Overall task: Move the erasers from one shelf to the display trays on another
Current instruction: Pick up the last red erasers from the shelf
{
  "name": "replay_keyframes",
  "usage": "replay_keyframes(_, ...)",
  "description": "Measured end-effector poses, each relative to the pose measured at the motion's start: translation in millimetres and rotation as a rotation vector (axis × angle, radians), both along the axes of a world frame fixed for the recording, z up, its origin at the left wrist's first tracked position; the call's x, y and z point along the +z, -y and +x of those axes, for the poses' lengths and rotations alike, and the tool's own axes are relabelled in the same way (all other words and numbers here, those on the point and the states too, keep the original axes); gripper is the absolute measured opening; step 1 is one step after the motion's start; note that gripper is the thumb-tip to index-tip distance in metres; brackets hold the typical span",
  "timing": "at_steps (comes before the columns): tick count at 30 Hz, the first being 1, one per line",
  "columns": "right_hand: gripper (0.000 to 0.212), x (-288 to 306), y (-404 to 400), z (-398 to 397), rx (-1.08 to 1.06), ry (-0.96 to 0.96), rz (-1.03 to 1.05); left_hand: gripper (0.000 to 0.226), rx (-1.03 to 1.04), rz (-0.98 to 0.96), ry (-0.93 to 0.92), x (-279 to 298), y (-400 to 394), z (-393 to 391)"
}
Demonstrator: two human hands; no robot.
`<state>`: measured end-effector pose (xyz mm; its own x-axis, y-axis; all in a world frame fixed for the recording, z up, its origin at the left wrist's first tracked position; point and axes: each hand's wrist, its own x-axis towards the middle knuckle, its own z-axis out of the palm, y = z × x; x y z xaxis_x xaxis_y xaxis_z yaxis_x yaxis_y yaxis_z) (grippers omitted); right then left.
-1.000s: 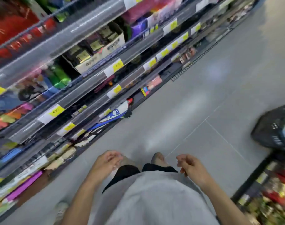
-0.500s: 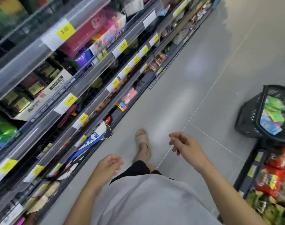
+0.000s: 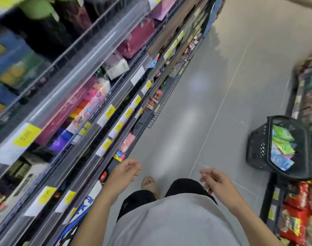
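Note:
I stand in a shop aisle with both hands held out in front of my waist, holding nothing. My left hand (image 3: 124,174) hangs with loosely curled fingers beside the lower shelves (image 3: 105,121) on the left. My right hand (image 3: 216,181) is relaxed over the grey floor. A black basket (image 3: 258,148) with green and blue packets (image 3: 281,148) in it lies tilted on the floor at the right. I cannot pick out erasers or display trays among the blurred goods.
Tall shelving with yellow price tags (image 3: 26,134) runs along the left. A second shelf unit with red snack packs (image 3: 297,213) lines the right edge. Grey floor (image 3: 196,107) stretches ahead between them. My sandalled foot (image 3: 149,182) is below the hands.
The view has advanced along the aisle and the shelves have slid past. The basket is now closer at the right. Both hands have stayed held out and holding nothing.

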<state>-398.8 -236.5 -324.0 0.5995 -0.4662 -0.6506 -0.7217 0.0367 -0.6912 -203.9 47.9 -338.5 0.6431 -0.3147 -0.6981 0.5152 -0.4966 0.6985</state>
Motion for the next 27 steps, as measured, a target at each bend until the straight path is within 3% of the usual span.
replay_keyframes(4,0.013,2.6,40.2,43.3,0.026,0.025,-0.011,0.029,0.02,-0.007,0.031,15.6,37.6,35.4)
replay_keyframes(7,0.015,9.0,73.0,90.4,0.075,0.076,0.034,0.014,0.082,0.008,0.062,28.5,63.8,51.9)
replay_keyframes(13,0.016,57.3,137.0,218.2,0.373,0.238,0.042,0.011,0.291,-0.029,0.264,101.9,119.2,90.7)
replay_keyframes(18,0.014,133.9,154.3,327.2,0.673,0.541,0.025,0.013,0.434,-0.06,0.625,198.4,146.1,125.1)
replay_keyframes(22,0.014,204.1,142.7,390.8,0.847,0.741,0.026,0.037,0.566,-0.012,0.94,279.9,149.0,148.8)
replay_keyframes(27,0.016,292.4,111.7,446.3,0.986,1.005,0.005,0.014,0.646,0.178,1.311,347.8,129.4,185.1)
